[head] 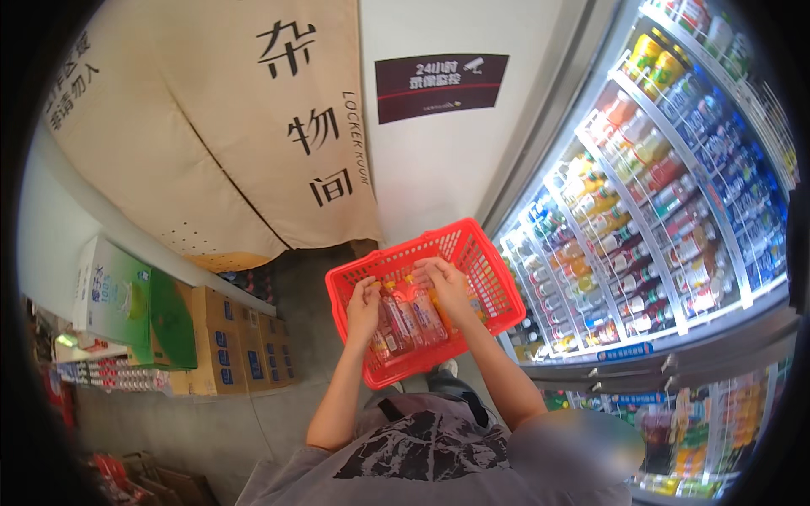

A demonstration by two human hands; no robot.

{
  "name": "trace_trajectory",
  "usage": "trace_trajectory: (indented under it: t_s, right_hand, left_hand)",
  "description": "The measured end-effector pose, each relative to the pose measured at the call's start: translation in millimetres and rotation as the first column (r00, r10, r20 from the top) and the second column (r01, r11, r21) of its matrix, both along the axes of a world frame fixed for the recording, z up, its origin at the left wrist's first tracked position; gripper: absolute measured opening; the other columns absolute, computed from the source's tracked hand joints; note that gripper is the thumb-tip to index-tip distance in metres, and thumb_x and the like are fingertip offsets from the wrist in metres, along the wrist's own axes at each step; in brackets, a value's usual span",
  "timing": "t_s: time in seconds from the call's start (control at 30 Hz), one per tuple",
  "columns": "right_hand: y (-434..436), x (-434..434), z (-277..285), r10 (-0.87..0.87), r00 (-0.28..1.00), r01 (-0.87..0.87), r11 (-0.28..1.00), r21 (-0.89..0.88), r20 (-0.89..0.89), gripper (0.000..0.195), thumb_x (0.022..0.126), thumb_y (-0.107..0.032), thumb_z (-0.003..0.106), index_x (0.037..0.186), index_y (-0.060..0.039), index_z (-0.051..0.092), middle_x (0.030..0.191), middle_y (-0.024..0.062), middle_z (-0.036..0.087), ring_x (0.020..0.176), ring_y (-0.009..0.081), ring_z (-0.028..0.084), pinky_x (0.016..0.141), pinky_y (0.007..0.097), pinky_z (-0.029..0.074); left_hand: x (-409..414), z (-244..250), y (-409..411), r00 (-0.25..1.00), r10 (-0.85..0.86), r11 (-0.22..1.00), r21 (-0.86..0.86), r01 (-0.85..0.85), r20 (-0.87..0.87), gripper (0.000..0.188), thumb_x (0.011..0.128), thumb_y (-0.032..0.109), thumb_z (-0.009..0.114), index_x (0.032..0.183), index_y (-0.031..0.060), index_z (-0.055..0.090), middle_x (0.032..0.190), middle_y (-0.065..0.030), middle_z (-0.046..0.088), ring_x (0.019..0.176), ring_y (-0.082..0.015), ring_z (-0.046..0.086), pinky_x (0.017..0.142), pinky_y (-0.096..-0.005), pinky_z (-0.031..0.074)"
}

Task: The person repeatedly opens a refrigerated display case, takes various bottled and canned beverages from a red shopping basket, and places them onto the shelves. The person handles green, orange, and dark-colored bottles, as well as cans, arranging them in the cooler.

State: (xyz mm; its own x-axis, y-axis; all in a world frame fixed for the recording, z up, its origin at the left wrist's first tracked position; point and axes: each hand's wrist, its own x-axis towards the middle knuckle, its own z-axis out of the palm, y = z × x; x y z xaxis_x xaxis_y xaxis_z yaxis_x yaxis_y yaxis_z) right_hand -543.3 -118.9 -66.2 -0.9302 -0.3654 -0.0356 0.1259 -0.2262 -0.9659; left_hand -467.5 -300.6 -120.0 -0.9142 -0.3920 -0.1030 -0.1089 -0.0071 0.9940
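A red plastic shopping basket (430, 235) is in front of my body, with several bottled drinks (405, 316) lying side by side inside. The bottles hold pink and orange liquid, and some have yellow caps. Over the basket's left part is my left hand (362, 311), its bent fingers close to the leftmost bottle caps; whether they grip one is unclear. My right hand (446, 288) is above the bottles on the right, fingers loosely curved, with nothing visible in them. It partly covers an orange bottle. What bears the basket's weight cannot be seen.
To the right stands a lit drinks cooler (633, 253) with several shelves of bottles. Ahead hangs a beige fabric door curtain (253, 126) beside a white wall (436, 164) with a dark sign. Cardboard cartons (234, 341) and a green-white carton (120, 303) are stacked at left.
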Motion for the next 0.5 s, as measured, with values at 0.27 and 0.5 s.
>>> trace_trajectory:
  t_s: [0.27, 0.5]
  right_hand:
    - [-24.0, -32.7, -81.1, 0.246, 0.966, -0.255, 0.958, 0.128, 0.083, 0.025, 0.100, -0.020, 0.051, 0.112, -0.0017, 0.063, 0.096, 0.0059, 0.068, 0.087, 0.0110, 0.064, 0.076, 0.0242, 0.051]
    - [-41.7, -48.4, -217.3, 0.470, 0.854, -0.492, 0.596, 0.634, 0.221, 0.046, 0.095, -0.026, 0.052, 0.135, -0.0037, 0.050, 0.112, 0.0057, 0.062, 0.093, 0.0159, 0.061, 0.076, 0.0313, 0.051]
  left_hand:
    - [-8.3, -66.7, -2.1, 0.959, 0.147, 0.913, -0.406, -0.037, 0.241, 0.044, 0.089, 0.015, 0.059, 0.131, 0.0040, 0.052, 0.111, -0.0183, 0.064, 0.099, -0.0313, 0.063, 0.087, -0.0391, 0.050]
    - [1.1, -73.9, 1.3, 0.860, 0.109, 0.889, -0.436, 0.140, 0.499, 0.053, 0.086, 0.030, 0.063, 0.129, 0.0008, 0.051, 0.113, -0.0301, 0.063, 0.109, -0.0417, 0.061, 0.092, -0.0474, 0.048]
